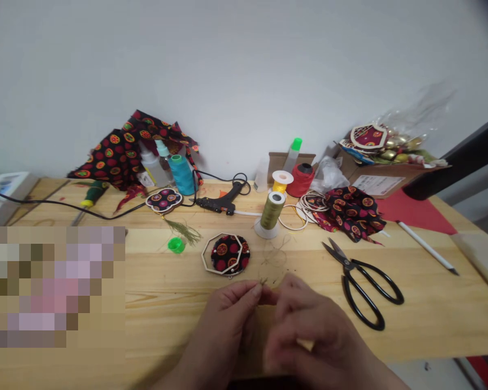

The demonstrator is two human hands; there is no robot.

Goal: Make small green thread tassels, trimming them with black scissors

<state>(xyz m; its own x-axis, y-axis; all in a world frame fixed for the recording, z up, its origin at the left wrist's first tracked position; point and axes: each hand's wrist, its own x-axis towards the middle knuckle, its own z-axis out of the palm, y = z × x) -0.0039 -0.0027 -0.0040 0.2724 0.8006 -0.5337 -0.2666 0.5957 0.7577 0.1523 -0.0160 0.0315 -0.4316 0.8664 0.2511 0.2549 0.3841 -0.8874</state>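
My left hand point(231, 314) is closed in a pinch near the table's front edge. A bit of olive thread point(263, 281) pokes out above its thumb and fingertip. Right beside it, my right hand point(309, 325) is blurred, its fingers curled in; whatever they grip is hidden. Loose loops of thin thread lie between the hands and the upright olive thread spool point(273, 211). Just beyond my left hand sits a round patterned fabric piece point(223, 254) with a pale octagonal frame point(204, 259) resting partly over it. Black-handled scissors point(352, 265) lie open to the right.
Behind are a black glue gun point(222, 205), a blue thread cone point(183, 176), a red thread cone point(301, 181) and patterned cloth point(353, 211). A green cap point(176, 245) and a flower-shaped tasselled piece point(164, 200) are left. A white pen point(427, 246) lies right, below a cardboard box point(378, 179).
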